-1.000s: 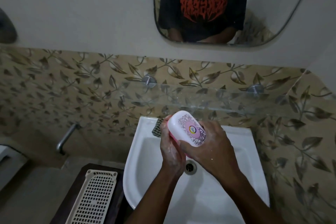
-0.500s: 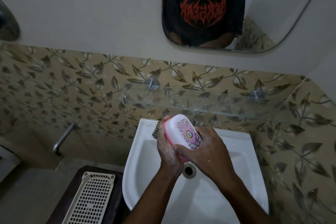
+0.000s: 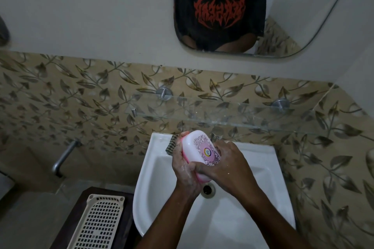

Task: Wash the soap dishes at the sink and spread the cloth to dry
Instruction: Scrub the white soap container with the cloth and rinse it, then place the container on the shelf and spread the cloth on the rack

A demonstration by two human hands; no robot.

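A white soap dish (image 3: 199,150) with a pink base and a patterned pink label is held tilted above the white sink (image 3: 153,178). My left hand (image 3: 185,174), covered in soap lather, cups its left side and underside. My right hand (image 3: 228,166) grips its right side and lower end, thumb across the bottom edge. A striped dark cloth (image 3: 171,144) lies on the sink's back left rim, mostly hidden behind my left hand. The drain (image 3: 207,189) shows just below the hands.
A glass shelf (image 3: 232,115) on two metal pegs runs above the sink. A perforated beige tray (image 3: 101,222) lies on a dark stand to the left. A metal tap (image 3: 62,156) juts from the left wall. A mirror (image 3: 303,16) hangs above.
Both hands and the soap dish have stayed over the sink; the dish has tipped slightly and my right hand has slid lower along it. The camera view has shifted a little.
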